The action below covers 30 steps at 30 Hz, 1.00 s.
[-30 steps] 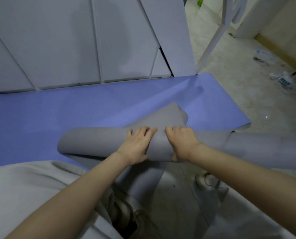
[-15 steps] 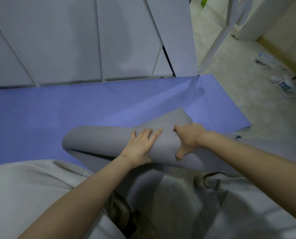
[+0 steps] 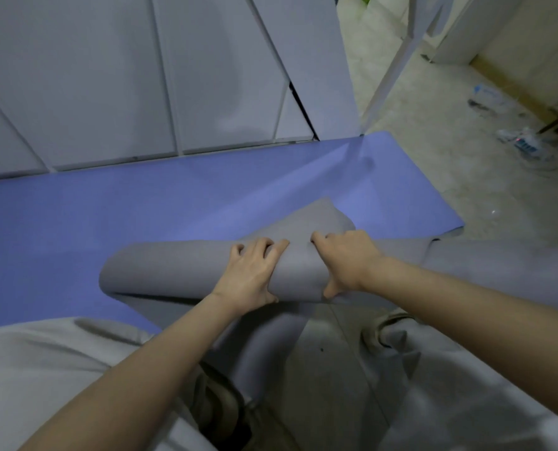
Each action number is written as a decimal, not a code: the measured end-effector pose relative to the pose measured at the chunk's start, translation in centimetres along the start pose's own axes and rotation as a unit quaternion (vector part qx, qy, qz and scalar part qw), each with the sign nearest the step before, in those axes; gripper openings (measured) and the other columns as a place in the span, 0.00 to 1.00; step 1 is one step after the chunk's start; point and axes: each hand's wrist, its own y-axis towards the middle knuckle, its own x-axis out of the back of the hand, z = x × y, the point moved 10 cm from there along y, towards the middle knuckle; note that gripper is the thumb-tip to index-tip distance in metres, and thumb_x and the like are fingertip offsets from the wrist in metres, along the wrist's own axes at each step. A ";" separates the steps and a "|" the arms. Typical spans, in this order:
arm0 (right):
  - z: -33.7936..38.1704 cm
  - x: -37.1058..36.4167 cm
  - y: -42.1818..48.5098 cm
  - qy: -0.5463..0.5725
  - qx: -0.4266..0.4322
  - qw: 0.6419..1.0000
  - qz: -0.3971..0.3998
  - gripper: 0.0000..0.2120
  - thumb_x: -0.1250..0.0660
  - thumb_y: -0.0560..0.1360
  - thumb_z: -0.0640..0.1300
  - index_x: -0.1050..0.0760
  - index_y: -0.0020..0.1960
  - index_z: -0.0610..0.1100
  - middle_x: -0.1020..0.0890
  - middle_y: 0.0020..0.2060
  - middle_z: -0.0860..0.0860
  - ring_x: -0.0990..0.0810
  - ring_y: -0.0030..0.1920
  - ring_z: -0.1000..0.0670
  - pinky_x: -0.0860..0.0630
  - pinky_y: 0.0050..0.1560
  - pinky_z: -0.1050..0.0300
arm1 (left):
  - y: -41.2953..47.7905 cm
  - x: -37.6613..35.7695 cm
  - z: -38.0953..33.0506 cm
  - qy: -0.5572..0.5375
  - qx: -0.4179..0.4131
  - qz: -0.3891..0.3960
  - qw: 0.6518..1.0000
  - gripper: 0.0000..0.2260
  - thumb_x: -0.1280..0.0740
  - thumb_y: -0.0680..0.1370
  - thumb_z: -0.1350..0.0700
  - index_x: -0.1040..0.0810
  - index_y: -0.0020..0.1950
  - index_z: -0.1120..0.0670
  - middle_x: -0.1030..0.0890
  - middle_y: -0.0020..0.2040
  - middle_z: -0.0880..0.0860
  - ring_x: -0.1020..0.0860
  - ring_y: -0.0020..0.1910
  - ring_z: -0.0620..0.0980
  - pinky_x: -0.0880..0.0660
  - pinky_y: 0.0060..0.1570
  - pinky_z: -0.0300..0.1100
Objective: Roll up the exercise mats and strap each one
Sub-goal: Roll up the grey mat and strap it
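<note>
blue mat on floor; left grip, right grip clasp grey mat

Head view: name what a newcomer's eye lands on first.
Dead centre, the left hand and right hand grip a half-rolled grey mat side by side. Beneath and behind it a bright blue mat lies flat, running along white panels at the back.

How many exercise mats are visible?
2. The grey mat, partly rolled, is gripped by the left hand and right hand. The blue mat lies flat beyond it, against the white panels. More may be hidden.
</note>
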 end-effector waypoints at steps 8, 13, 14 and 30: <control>-1.8 -2.2 0.2 0.031 0.002 1.000 0.007 0.36 0.26 0.64 0.60 0.38 0.63 0.44 0.21 0.54 0.47 0.21 0.51 0.43 0.36 0.39 0.55 | -1.6 -3.7 4.0 -0.014 0.053 0.128 0.990 0.57 0.24 0.65 0.44 0.66 0.75 0.49 0.52 0.77 0.59 0.55 0.77 0.55 0.55 0.71 0.63; -3.2 -3.4 0.5 0.048 -0.002 0.999 0.007 0.36 0.27 0.64 0.61 0.37 0.63 0.45 0.21 0.53 0.47 0.21 0.51 0.43 0.33 0.41 0.54 | -0.2 -4.4 4.8 -0.028 0.028 0.164 0.986 0.56 0.23 0.63 0.42 0.59 0.78 0.49 0.47 0.76 0.55 0.48 0.75 0.53 0.50 0.71 0.62; -3.5 -3.5 0.6 0.049 -0.004 0.999 0.006 0.36 0.27 0.64 0.61 0.37 0.63 0.45 0.21 0.53 0.47 0.21 0.51 0.43 0.33 0.41 0.54 | 0.2 -4.3 4.6 -0.024 0.020 0.155 0.987 0.55 0.23 0.63 0.42 0.56 0.78 0.49 0.44 0.74 0.55 0.44 0.74 0.53 0.46 0.70 0.61; -12.9 4.9 -0.1 0.087 -0.144 0.937 -0.305 0.41 0.18 0.46 0.51 0.25 0.57 0.41 0.19 0.42 0.45 0.20 0.40 0.42 0.25 0.42 0.52 | 11.0 12.0 3.9 0.192 -0.038 -0.203 0.959 0.39 0.23 0.58 0.56 0.33 0.67 0.52 0.24 0.60 0.61 0.26 0.59 0.59 0.33 0.55 0.67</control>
